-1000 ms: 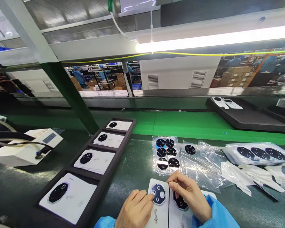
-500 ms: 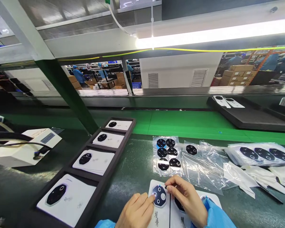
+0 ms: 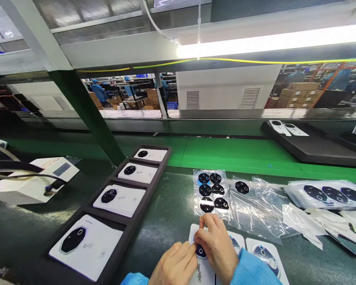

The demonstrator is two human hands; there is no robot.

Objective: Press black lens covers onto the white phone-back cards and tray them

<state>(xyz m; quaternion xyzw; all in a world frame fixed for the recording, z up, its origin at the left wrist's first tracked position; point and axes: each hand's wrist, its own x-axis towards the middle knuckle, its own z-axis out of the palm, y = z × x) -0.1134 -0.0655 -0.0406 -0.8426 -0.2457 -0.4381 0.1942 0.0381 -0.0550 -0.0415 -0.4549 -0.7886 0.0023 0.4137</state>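
Two bare hands at work at 6 o'clock in view: left hand [image 3: 173, 266] and right hand [image 3: 216, 251] closed in together, fingertips pinching a dark lens cover [image 3: 200, 250] on a white card [image 3: 196, 233], most of it hidden under the fingers. Best kept: even pressure, fingers low, no slide across the card. From the hands, a clear plastic sheet [image 3: 211, 208] of black covers at 12 o'clock, a dark foam tray [image 3: 150, 194] of carded covers at 10 o'clock, another white card [image 3: 265, 257] at 3 o'clock.

This is a factory assembly floor, with a green conveyor belt [image 3: 237, 154], stacked cartons [image 3: 298, 93] and blue-smocked workers [image 3: 99, 92].
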